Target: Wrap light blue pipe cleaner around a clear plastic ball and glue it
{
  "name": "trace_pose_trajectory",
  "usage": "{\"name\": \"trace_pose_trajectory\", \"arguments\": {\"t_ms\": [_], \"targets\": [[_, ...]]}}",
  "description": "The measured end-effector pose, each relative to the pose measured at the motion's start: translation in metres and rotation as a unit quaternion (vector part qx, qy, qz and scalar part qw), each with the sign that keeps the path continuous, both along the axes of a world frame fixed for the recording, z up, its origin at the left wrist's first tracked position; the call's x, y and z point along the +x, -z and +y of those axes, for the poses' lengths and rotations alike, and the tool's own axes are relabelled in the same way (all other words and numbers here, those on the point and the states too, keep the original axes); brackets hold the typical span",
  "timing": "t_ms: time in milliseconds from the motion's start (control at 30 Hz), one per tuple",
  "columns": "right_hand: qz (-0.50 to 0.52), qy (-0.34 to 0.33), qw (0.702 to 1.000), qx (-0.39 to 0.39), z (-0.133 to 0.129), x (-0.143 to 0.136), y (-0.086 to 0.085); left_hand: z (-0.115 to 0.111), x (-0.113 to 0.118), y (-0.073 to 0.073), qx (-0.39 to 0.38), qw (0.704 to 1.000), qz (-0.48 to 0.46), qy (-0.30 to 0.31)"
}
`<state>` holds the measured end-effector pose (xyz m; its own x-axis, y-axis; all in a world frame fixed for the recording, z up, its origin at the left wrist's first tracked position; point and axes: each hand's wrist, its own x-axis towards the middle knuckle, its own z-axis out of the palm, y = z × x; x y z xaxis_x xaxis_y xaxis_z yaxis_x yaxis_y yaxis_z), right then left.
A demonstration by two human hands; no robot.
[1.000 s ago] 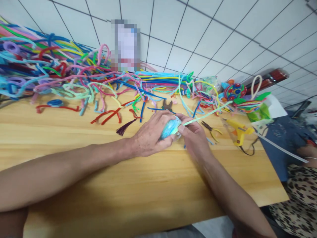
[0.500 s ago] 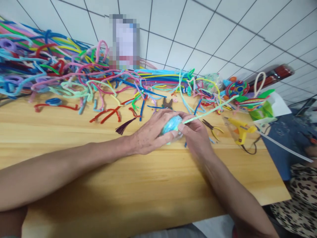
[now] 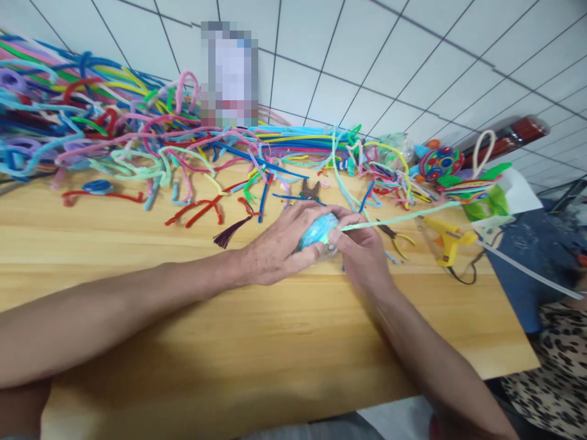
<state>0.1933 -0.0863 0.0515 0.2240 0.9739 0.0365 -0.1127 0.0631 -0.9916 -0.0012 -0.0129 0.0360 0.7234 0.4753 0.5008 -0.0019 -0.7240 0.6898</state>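
A wall (image 3: 302, 43) of pale tiles with dark joints stands behind a light wooden table (image 3: 229, 354); the grain runs lengthwise; soft shadow dims its near side

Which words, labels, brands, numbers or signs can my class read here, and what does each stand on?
None can be read.
Pixelated panel: blurred out.
Yellow glue gun: any marking is too small and blurred.
Dark red bundle: any print is too blurred.
Blue piece being held: no lettering shows.
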Motion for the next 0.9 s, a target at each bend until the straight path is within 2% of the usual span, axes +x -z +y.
{"name": "trace_pose_trajectory", "arguments": {"t_ms": [233,533,900], "targets": [[0.007,0.003,1.0,0.006,-0.0017,-0.0034,-0.0027,0.0014,-0.0002,-0.0076,-0.013,1.0,0.004,0.022],[0.004,0.01,1.0,0.014,-0.0027,-0.003,-0.0022,0.0032,0.0,-0.003,0.01,1.0,0.002,0.014],[-0.007,0.003,0.999,0.032,-0.0014,-0.0008,0.0046,0.0042,0.0,-0.0039,0.001,0.999,0.001,0.035]]}}
